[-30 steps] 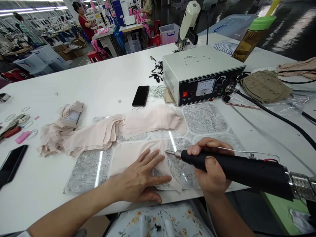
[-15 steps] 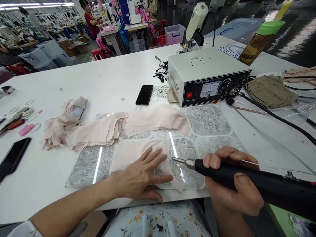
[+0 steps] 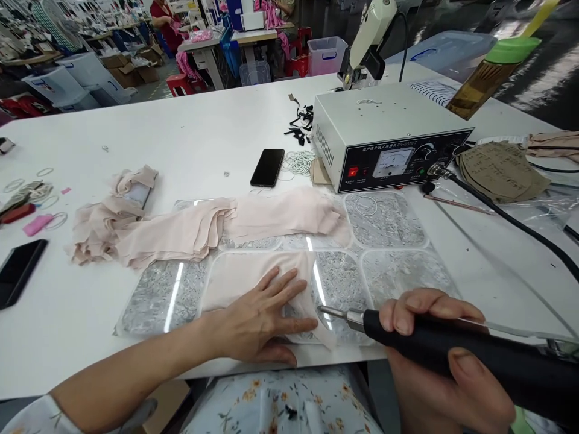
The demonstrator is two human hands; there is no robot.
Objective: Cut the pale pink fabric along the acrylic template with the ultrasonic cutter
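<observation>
My left hand lies flat with spread fingers on a pale pink fabric piece, pressing it onto a scratched clear cutting plate near the table's front edge. My right hand is wrapped round a black ultrasonic hand tool. Its metal tip points left and sits just right of my left fingertips, at the fabric's lower right edge. A black cable runs from the white control box toward the tool.
More pink fabric pieces are stacked behind the plate. A black phone and white rings lie by the box; another phone sits at the left edge. Brown paper patterns and a green-capped bottle stand right. People work at far tables.
My right hand and the tool have moved down and toward me, its tip sliding from the fabric's upper right edge to its lower right. My left hand has stayed flat on the fabric.
</observation>
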